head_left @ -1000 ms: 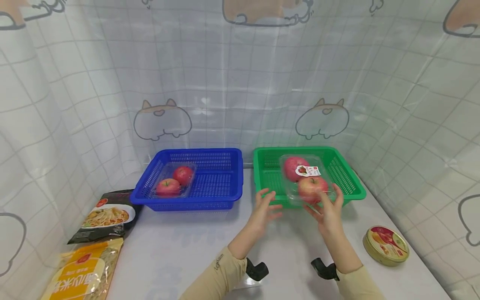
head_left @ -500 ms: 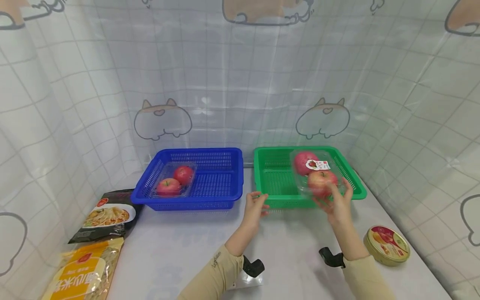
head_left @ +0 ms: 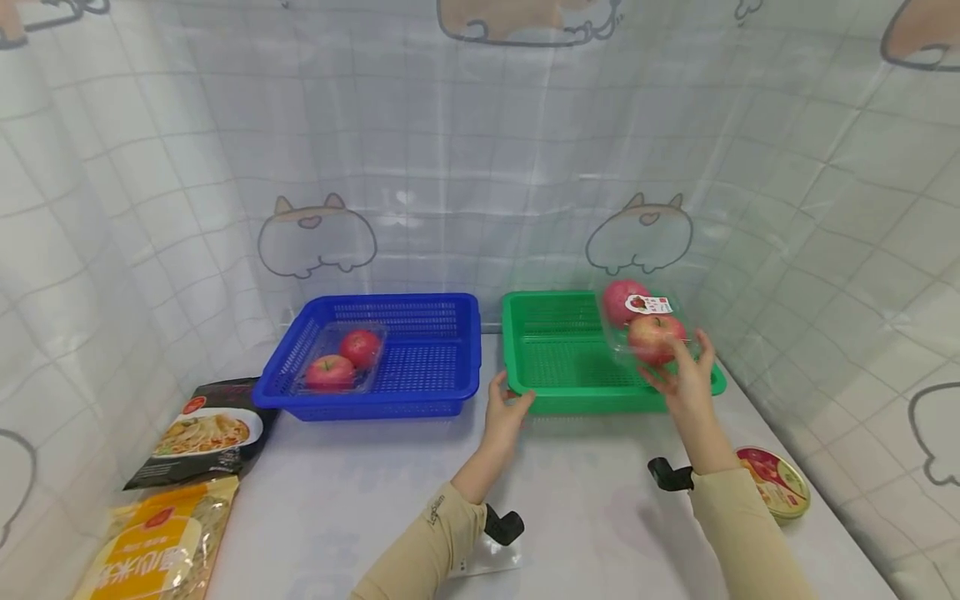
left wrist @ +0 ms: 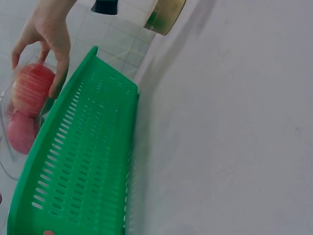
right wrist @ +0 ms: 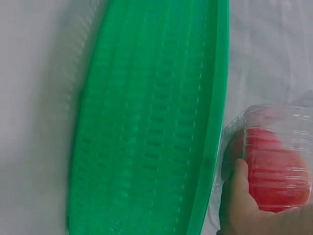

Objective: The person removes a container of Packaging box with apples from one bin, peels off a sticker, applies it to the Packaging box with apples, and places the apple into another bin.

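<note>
Both hands are busy: my right hand (head_left: 686, 379) grips the clear apple box (head_left: 647, 329) above the green basket's (head_left: 525, 392) right rim, my left hand (head_left: 504, 408) pinches its near-left corner. I judge the slick, thin plastic could slip or flex — spilling two round apples onto the smooth white surface (head_left: 585, 500).

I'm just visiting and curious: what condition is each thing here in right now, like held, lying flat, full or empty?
Clear apple pack: lifted above the green basket, lid closed, two apples inside.
Right hand: grips that pack.
Left hand: holds the green basket's near rim.
Green basket: on the table, nothing in it.
Blue basket: holds a second closed apple pack.
Round tin: lid on.
Two food pouches: lying flat.
</note>
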A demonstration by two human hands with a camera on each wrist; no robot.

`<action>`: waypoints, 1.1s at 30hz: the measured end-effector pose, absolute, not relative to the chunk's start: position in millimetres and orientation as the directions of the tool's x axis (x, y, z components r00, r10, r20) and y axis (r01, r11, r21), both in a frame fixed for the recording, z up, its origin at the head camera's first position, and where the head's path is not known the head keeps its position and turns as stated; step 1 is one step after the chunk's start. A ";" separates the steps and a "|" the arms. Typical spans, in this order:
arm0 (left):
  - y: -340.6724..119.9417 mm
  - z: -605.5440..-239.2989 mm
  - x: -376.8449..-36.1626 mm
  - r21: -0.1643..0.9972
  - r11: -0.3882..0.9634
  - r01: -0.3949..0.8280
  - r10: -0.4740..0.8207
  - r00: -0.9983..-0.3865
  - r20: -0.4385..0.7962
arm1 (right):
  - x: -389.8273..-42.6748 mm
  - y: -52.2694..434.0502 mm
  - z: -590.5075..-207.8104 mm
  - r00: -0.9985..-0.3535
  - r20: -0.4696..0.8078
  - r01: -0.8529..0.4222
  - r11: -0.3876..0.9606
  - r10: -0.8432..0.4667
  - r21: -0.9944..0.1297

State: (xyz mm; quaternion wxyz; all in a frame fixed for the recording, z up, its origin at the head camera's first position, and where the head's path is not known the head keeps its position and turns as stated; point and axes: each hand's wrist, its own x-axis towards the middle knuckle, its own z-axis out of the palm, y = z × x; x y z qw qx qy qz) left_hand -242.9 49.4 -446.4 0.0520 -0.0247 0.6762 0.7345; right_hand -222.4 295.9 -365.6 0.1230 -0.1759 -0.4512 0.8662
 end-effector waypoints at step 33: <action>51.3 -451.8 -246.4 0.999 0.002 -0.033 0.039 -0.999 -0.033 | -278.0 334.7 -375.3 -0.800 -0.489 0.139 -0.685 0.347 -0.715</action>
